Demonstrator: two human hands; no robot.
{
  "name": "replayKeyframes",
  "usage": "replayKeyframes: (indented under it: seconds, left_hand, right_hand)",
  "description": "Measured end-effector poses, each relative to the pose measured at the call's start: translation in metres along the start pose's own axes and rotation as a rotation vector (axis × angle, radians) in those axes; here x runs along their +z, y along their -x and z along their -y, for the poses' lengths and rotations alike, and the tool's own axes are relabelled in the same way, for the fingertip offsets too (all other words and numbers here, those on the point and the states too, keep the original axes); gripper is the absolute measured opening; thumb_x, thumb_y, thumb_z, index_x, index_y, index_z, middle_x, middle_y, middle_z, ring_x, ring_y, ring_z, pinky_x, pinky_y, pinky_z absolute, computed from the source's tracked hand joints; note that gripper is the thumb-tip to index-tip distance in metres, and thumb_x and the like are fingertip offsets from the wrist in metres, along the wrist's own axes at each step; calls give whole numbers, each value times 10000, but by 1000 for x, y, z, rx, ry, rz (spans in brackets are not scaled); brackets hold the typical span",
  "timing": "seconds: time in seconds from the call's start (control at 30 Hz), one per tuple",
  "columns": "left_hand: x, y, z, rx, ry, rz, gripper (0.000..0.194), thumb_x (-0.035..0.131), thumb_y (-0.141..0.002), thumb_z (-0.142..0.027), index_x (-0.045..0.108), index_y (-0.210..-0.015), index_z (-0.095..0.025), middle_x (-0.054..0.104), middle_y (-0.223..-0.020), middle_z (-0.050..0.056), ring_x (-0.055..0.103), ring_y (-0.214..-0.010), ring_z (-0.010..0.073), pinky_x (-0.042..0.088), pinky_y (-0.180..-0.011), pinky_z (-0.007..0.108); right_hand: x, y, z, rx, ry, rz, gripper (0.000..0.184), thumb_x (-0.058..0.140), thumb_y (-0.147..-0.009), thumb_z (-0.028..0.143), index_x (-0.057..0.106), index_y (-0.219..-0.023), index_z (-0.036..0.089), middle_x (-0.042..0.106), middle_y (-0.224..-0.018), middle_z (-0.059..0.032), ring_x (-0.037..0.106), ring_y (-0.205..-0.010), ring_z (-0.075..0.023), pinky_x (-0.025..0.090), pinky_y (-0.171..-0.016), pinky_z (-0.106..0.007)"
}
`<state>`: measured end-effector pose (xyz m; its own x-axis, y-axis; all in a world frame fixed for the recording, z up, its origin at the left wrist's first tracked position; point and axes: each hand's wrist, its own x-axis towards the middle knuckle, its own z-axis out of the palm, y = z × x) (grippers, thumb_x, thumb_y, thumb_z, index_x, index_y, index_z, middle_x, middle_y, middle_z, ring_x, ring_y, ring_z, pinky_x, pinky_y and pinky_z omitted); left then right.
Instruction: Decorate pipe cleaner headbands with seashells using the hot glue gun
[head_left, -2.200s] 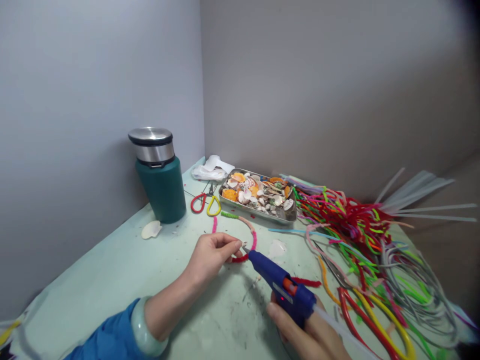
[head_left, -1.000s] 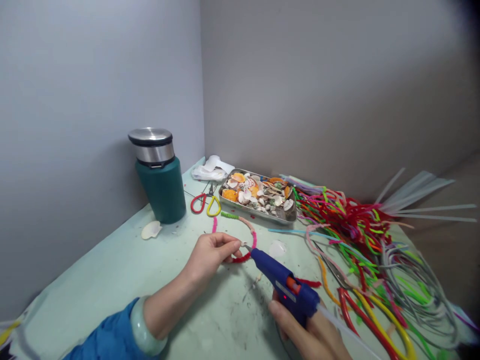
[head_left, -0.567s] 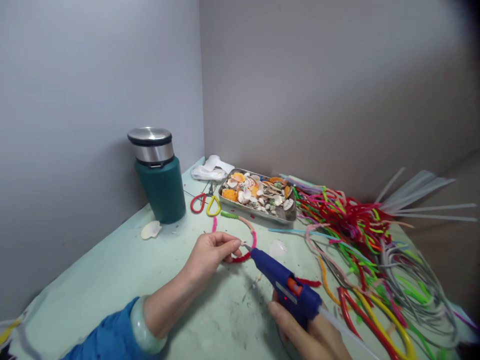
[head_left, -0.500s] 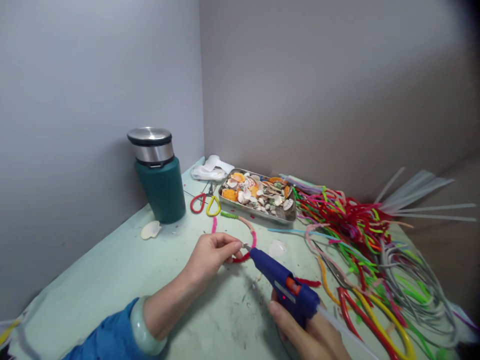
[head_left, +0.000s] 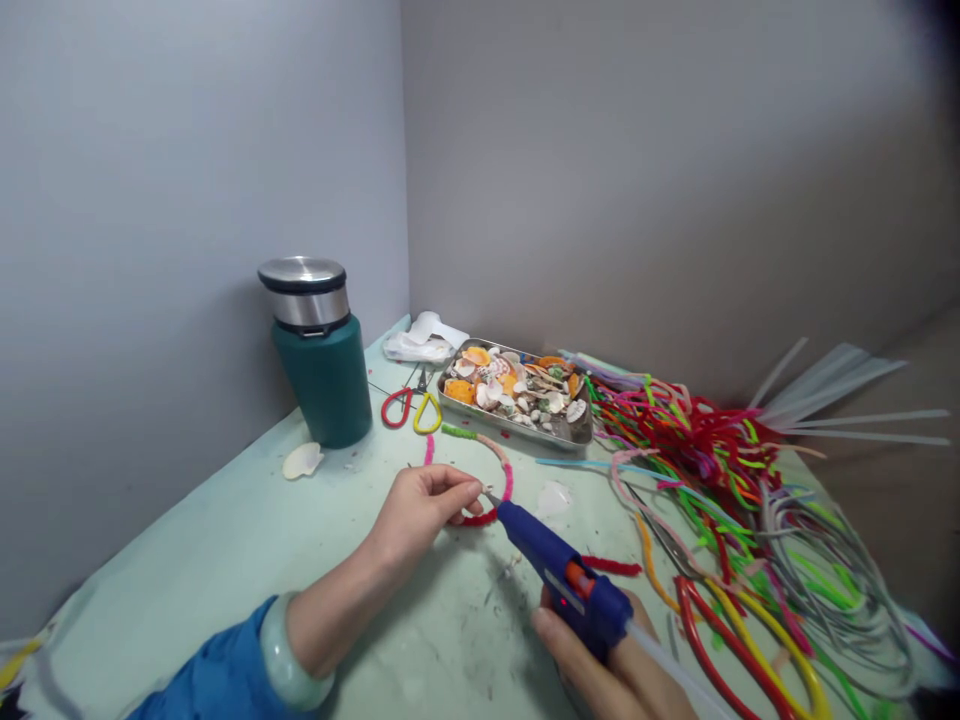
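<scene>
My right hand [head_left: 592, 650] is wrapped around a blue hot glue gun [head_left: 559, 560], whose small red light is lit. A clear glue stick [head_left: 667, 660] sticks out of its back end. My left hand [head_left: 431, 497] is closed in a pinch on a tiny pale piece [head_left: 487, 488], too small to name for sure. The gun's metal nozzle meets that piece at the fingertips. Behind and partly under the left hand lies a ring of pipe cleaners [head_left: 507, 482] in green, peach, pink and red; the hand hides part of it.
A metal tray [head_left: 517, 425] of seashells stands at the back, near small scissors [head_left: 426, 412]. On the left are a green flask [head_left: 322, 380] and a loose scallop shell [head_left: 302, 461]. Tangled pipe cleaners [head_left: 697, 430], large red-and-yellow-handled scissors [head_left: 739, 640] and a grey cord [head_left: 825, 590] fill the right.
The glue gun and my right hand have shifted very slightly left and down, the nozzle staying at the pinched piece. My left hand has hardly moved.
</scene>
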<state>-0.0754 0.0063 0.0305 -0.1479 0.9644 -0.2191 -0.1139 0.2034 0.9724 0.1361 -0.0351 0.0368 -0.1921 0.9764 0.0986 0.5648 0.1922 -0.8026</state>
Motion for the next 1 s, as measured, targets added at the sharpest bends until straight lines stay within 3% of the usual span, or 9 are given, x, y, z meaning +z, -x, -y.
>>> replayKeyframes:
  seconds: [0.17, 0.3, 0.4, 0.5, 0.6, 0.67, 0.73, 0.77, 1.0]
  left_hand:
    - [-5, -1, 0, 12, 30, -8, 273, 736, -681, -367, 701, -757, -107, 682, -680, 66, 485, -551, 88, 388, -572, 227]
    - [-9, -3, -1, 29, 44, -38, 290, 740, -684, -378, 721, -800, -113, 635, -663, 35, 453, -543, 75, 363, -541, 215]
    - [-10, -3, -1, 41, 59, -13, 286, 751, -677, -370, 730, -804, -115, 591, -658, 20, 447, -547, 70, 347, -524, 209]
    - [-10, -1, -1, 41, 88, 32, 286, 746, -690, -368, 731, -817, -112, 577, -665, 20, 434, -542, 66, 334, -510, 208]
    - [-6, 2, -2, 22, 143, 87, 285, 755, -683, -369, 725, -805, -112, 548, -618, 3, 401, -515, 58, 318, -495, 207]
    - [-2, 5, -5, 1, 197, 136, 276, 771, -665, -364, 716, -770, -114, 528, -581, -8, 393, -508, 57, 313, -490, 203]
    - [4, 9, -8, -21, 257, 192, 265, 783, -651, -356, 707, -737, -116, 520, -564, -13, 398, -512, 57, 313, -490, 198]
    - [6, 11, -9, -31, 285, 218, 264, 787, -648, -354, 705, -728, -116, 517, -560, -15, 400, -513, 55, 313, -489, 195]
    - [14, 12, -10, -97, 405, 292, 289, 812, -622, -339, 700, -742, -102, 498, -566, -21, 418, -514, 51, 338, -478, 187]
  right_hand:
    - [4, -11, -12, -305, 158, 195, 275, 487, -863, 435, 553, -703, 222, 588, -608, -3, 547, -521, -144, 435, -515, -239]
    - [21, -11, -27, -496, 469, 327, 148, 592, -778, 335, 532, -758, 201, 595, -690, -17, 547, -564, -156, 397, -514, -252]
    - [34, -5, -32, -613, 650, 358, 238, 697, -691, 353, 561, -809, 196, 615, -773, -43, 571, -645, -194, 425, -559, -276]
    - [28, -5, -22, -706, 615, 412, 186, 699, -734, 295, 593, -861, 209, 632, -822, -35, 589, -675, -180, 442, -578, -257]
    - [5, -19, 1, -691, 317, 502, 197, 668, -793, 325, 627, -965, 237, 648, -966, -37, 615, -771, -158, 477, -657, -229]
    - [-6, -33, 15, -528, 122, 330, 159, 600, -857, 305, 644, -986, 223, 658, -946, -49, 620, -811, -160, 489, -706, -235]
    - [-7, -45, 24, -405, -43, 90, 180, 528, -900, 280, 665, -992, 208, 667, -915, -62, 617, -769, -158, 493, -677, -251]
    - [-4, -50, 25, -371, -118, 40, 185, 532, -896, 275, 673, -992, 204, 667, -917, -65, 615, -761, -159, 495, -663, -255]
    - [23, -57, 19, -338, -482, -53, 105, 632, -821, 216, 723, -874, 211, 639, -831, -32, 560, -629, -120, 465, -532, -228]
